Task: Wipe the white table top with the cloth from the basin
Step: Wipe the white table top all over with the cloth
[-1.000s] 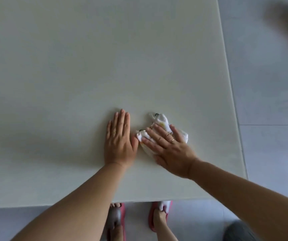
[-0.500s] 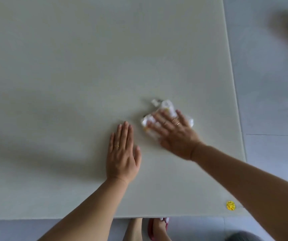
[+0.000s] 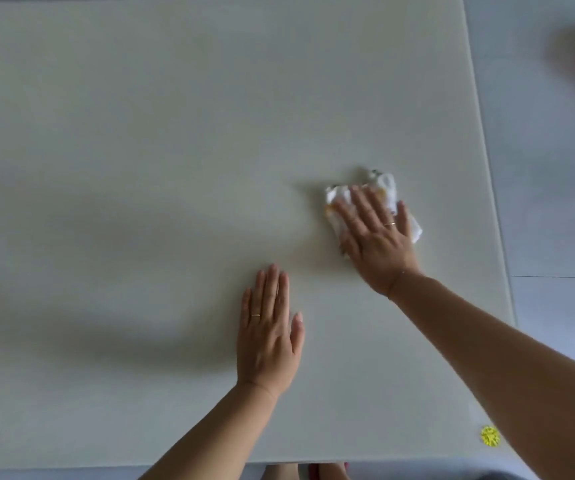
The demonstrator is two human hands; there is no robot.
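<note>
Head view shows the wiping step in hand: the right hand (image 3: 378, 242), fingers spread flat, presses the crumpled cloth (image 3: 381, 188) on the white table top (image 3: 140, 133) right of centre (left hand (image 3: 267, 337) flat, empty, nearer), and next probably sweeps unwiped areas.

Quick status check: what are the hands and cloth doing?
Right hand flat, pressing cloth on table top. Left hand flat, bracing, empty. Nothing blocking.

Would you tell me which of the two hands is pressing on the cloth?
The right hand; it lies on the cloth, while the left hand rests flat on bare table.
</note>
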